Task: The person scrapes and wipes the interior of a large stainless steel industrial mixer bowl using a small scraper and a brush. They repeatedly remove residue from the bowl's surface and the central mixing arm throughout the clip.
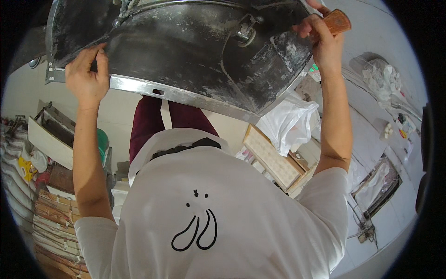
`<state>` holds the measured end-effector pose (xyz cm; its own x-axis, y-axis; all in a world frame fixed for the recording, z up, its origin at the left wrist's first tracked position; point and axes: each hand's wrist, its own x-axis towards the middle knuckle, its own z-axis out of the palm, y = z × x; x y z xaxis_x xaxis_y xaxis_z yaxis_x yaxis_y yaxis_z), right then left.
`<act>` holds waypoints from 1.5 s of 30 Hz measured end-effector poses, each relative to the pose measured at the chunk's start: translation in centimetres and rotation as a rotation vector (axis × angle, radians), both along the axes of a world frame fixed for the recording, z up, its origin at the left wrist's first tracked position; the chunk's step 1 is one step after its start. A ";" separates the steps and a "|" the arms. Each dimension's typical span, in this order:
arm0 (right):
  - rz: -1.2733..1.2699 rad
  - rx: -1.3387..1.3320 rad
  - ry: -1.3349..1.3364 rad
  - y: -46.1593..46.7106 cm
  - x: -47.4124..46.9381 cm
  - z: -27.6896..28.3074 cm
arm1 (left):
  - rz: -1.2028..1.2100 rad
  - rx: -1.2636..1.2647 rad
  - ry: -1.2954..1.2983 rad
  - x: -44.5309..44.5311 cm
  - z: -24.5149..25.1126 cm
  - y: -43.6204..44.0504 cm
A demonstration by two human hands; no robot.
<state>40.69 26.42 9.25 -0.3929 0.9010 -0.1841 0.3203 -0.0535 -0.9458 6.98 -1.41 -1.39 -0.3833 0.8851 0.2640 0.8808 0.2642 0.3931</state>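
A large dark metal panel [167,52], smeared with whitish residue, lies before me at the top of the view. A shiny metal rim [130,83] with a small slot runs along its near edge. My left hand [89,71] grips this rim near its left end, fingers reaching over onto the dark surface. At the far right corner, my right hand [324,45] is closed around a tool with a wooden handle [337,22]. Below its fingers is a flat whitish-grey patch [292,50]; whether it is the tool's blade, I cannot tell. A metal fitting [245,35] stands on the panel.
A curved metal rod [184,2] crosses the panel's far side. A white plastic bag [291,120] hangs by the right corner, above a wooden-edged box [271,155]. Stacked drawers [57,223] and a green bucket [102,139] stand left. A tiled wall [369,129] rises right.
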 end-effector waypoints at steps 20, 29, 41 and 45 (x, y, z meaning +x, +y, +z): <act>0.128 -0.044 -0.054 -2.8 -1.3 -1.3 | 0.005 -0.001 0.013 0.1 0.0 -0.1; 0.049 -0.049 -0.169 -4.7 -1.9 -2.0 | -0.001 0.032 -0.051 0.1 0.1 -0.1; -0.054 -0.293 -0.278 -9.4 0.4 -3.2 | -0.019 0.049 0.016 0.1 0.2 0.1; 0.147 -0.273 0.117 -9.2 1.2 -3.3 | -0.025 0.030 -0.024 0.1 0.3 0.2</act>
